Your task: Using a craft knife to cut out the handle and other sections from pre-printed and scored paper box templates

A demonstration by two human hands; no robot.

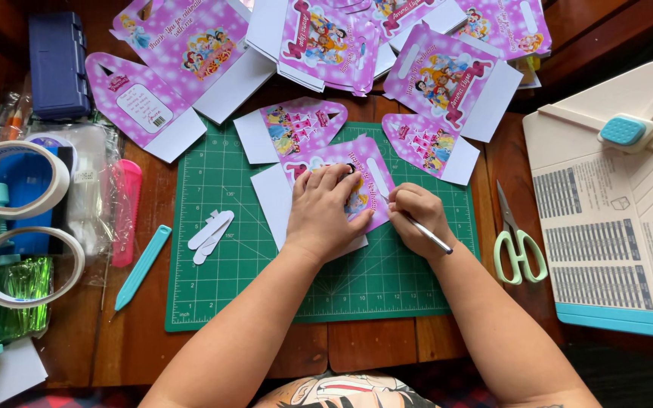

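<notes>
Head view, looking down on a wooden desk (137, 340) with a green cutting mat (221, 279) at its middle. Work in hand: one pink printed card box cutout (368, 170) lying flat on the far half of the mat, under both hands. Left hand (326, 208): palm down, fingers spread and pressed on the cutout, pinning it; holds nothing. Right hand (416, 215): fingers closed round a slim metal-handled craft knife (431, 236), gripped like a pen, its tip at the cutout's right side near a white slot; the tip itself is hidden by the fingers. Both forearms reach in from the near edge. Progress, as judged: two small white offcuts (209, 229) lie on the mat's left part, so some slots seem already cut; two smaller cutouts (300, 125) sit at the mat's far edge, and a heap of larger cutouts (326, 38) along the desk's far edge, whether trimmed or waiting cannot be told. None is folded into a box. Also present: scissors (518, 249) right of the mat, a scoring board (614, 196) at the right edge, tape rolls (13, 177) at the left edge, a teal folding tool (141, 266).
</notes>
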